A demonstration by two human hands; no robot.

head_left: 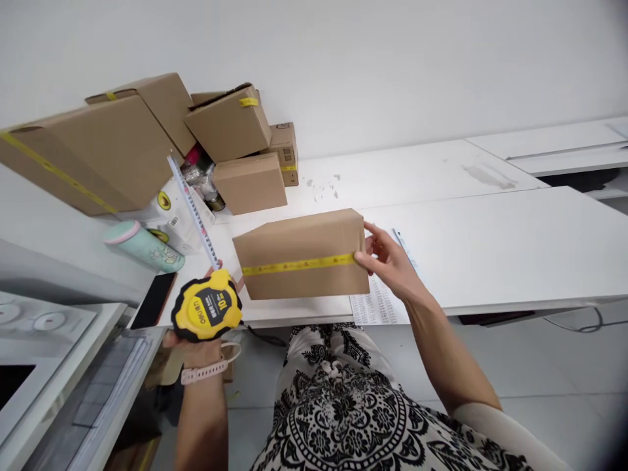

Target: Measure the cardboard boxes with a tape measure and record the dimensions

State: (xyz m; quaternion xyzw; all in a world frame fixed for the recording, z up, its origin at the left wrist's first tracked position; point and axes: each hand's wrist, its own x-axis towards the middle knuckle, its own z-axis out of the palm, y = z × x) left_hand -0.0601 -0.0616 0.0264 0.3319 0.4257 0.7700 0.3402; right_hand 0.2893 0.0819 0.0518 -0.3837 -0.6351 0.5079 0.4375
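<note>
A brown cardboard box [301, 245] with a strip of yellow tape across it lies on the white table [490, 242] in front of me. My right hand [390, 261] touches its right end, fingers curled on the edge by the yellow strip. My left hand [196, 347], with a pink watch strap on the wrist, is closed round a yellow and black tape measure [207, 306] just left of the box. Its white blade [193, 212] sticks out, slanting up and to the left over the clutter.
Several brown boxes [98, 147] are piled at the back left against the wall. A mint bottle [144, 245], a dark phone [153, 299] and a white packet lie left of the box. A printed sheet [375, 304] lies under my right wrist. A lower white surface [49, 366] is at left.
</note>
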